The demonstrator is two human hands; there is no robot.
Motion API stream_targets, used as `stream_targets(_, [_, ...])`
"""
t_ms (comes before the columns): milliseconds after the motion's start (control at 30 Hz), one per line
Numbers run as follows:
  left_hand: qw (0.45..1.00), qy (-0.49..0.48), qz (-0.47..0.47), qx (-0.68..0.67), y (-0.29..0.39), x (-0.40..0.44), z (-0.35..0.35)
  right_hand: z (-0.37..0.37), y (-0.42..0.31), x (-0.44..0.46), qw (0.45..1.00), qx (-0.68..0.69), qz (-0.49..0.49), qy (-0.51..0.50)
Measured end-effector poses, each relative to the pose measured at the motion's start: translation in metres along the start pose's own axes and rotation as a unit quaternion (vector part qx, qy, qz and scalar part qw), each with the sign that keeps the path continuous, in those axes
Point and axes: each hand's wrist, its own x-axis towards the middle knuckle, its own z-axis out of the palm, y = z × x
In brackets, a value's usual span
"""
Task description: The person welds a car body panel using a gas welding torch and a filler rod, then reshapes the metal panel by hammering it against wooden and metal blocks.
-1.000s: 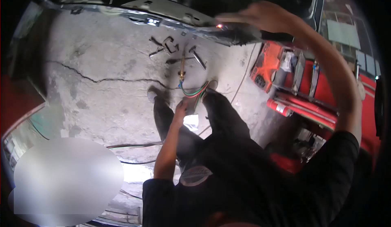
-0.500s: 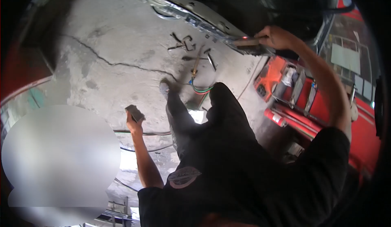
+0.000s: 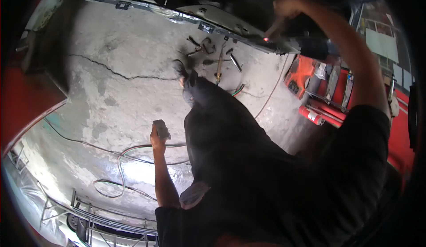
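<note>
My left hand (image 3: 157, 141) is closed around a small dark grey block (image 3: 162, 129), held out over the floor. My right hand (image 3: 287, 8), blurred by motion, grips a tan, stick-like tool (image 3: 276, 26), whose kind I cannot make out. It slants down toward a small glowing red spot (image 3: 266, 39) on the edge of a bare metal vehicle panel (image 3: 222, 17). Whether the tool touches the panel I cannot tell.
On the concrete floor lie a hammer (image 3: 234, 61), a locking clamp (image 3: 207, 46) and a brass torch (image 3: 218, 76). Hoses (image 3: 122, 156) loop across the floor behind my left arm. A red tool cart (image 3: 337, 87) stands at right, a red panel (image 3: 31, 100) at left.
My right hand has lifted and the tool has tilted from nearly level to steep. My left hand has shifted right with the block. My view has turned, and the blurred round shape at lower left is gone.
</note>
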Motion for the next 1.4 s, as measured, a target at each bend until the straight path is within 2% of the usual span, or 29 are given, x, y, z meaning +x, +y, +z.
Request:
stream_targets(67, [1.0, 0.017, -0.015, 0.009, 0.01, -0.003, -0.004, 0.011, -0.017, 0.021, 0.998, -0.055, -0.021, 0.019])
stream_targets(133, [0.999, 0.011, -0.042, -0.019, 0.022, 0.001, -0.016, 0.015, 0.013, 0.078, 0.993, -0.098, -0.066, 0.022])
stream_targets(233, [0.985, 0.047, -0.132, -0.097, 0.037, 0.011, -0.047, -0.001, -0.027, 0.02, 0.954, -0.238, -0.122, -0.133])
stream_targets(267, [0.986, 0.056, -0.123, -0.099, 0.045, 0.015, -0.053, -0.004, -0.029, 0.016, 0.97, -0.198, -0.083, -0.111])
stream_targets(300, [0.973, 0.051, -0.18, -0.135, 0.043, 0.026, -0.07, 0.015, 0.003, 0.062, 0.939, -0.285, -0.147, -0.124])
stream_targets(333, [0.977, 0.053, -0.178, -0.104, 0.055, 0.028, -0.075, 0.009, -0.005, 0.07, 0.897, -0.366, -0.213, -0.126])
stream_targets(367, [0.98, 0.055, -0.175, -0.071, 0.071, 0.028, -0.084, 0.008, -0.01, 0.069, 0.914, -0.331, -0.18, -0.147])
stream_targets(433, [0.969, 0.067, -0.237, -0.022, 0.101, 0.046, -0.098, -0.006, -0.028, 0.055, 0.951, -0.252, -0.09, -0.156])
stream_targets(467, [0.972, 0.076, -0.22, -0.032, 0.107, 0.056, -0.107, -0.015, -0.043, 0.04, 0.967, -0.204, -0.04, -0.146])
stream_targets(533, [0.977, 0.073, -0.198, -0.036, 0.125, 0.066, -0.127, 0.002, -0.03, 0.053, 0.956, -0.218, -0.156, -0.12])
stream_targets(567, [0.973, 0.105, -0.204, -0.041, 0.137, 0.073, -0.13, 0.007, -0.022, 0.058, 0.958, -0.202, -0.159, -0.125])
stream_targets(600, [0.974, 0.075, -0.207, -0.053, 0.14, 0.084, -0.146, 0.0, -0.028, 0.053, 0.96, -0.187, -0.163, -0.129])
stream_targets(667, [0.975, 0.046, -0.212, -0.057, 0.154, 0.104, -0.161, -0.022, -0.04, 0.036, 0.975, -0.118, -0.063, -0.177])
stream_targets(767, [0.973, 0.026, -0.229, -0.03, 0.175, 0.14, -0.172, -0.014, -0.055, -0.003, 0.997, 0.058, -0.043, 0.036])
stream_targets(833, [0.97, -0.001, -0.241, -0.013, 0.198, 0.17, -0.176, -0.007, -0.048, 0.014, 0.977, 0.127, 0.152, -0.082])
stream_targets(900, [0.972, -0.021, -0.232, 0.007, 0.221, 0.186, -0.18, -0.011, -0.033, 0.022, 0.918, 0.257, 0.21, -0.216])
stream_targets(967, [0.978, -0.082, -0.184, 0.054, 0.235, 0.209, -0.198, 0.016, -0.031, 0.022, 0.954, 0.236, 0.153, -0.104])
stream_targets(1000, [0.974, -0.074, -0.203, 0.066, 0.253, 0.215, -0.203, 0.054, -0.028, 0.038, 0.984, 0.158, 0.085, -0.016])
stream_targets(1067, [0.97, -0.055, -0.225, 0.077, 0.294, 0.236, -0.191, 0.009, -0.081, 0.023, 0.995, -0.015, 0.096, 0.007])
stream_targets(1167, [0.97, -0.083, -0.207, 0.098, 0.345, 0.253, -0.181, 0.025, -0.069, 0.023, 0.987, 0.059, 0.149, 0.013])
stream_targets(1200, [0.967, -0.127, -0.194, 0.108, 0.359, 0.262, -0.18, 0.076, -0.048, 0.022, 0.981, 0.065, 0.095, 0.157])
stream_targets(1267, [0.971, -0.153, -0.132, 0.13, 0.385, 0.265, -0.154, 0.1, -0.091, 0.019, 0.974, 0.035, 0.16, 0.158])
stream_targets(1333, [0.968, -0.18, -0.082, 0.158, 0.417, 0.255, -0.098, 0.091, -0.135, -0.013, 0.959, 0.138, 0.226, 0.103])
stream_targets(1367, [0.95, -0.26, -0.029, 0.17, 0.417, 0.256, -0.085, 0.063, -0.164, -0.04, 0.933, 0.253, 0.25, 0.052])
stream_targets(1400, [0.946, -0.276, -0.057, 0.162, 0.416, 0.258, -0.063, 0.073, -0.182, -0.055, 0.91, 0.313, 0.235, 0.134])
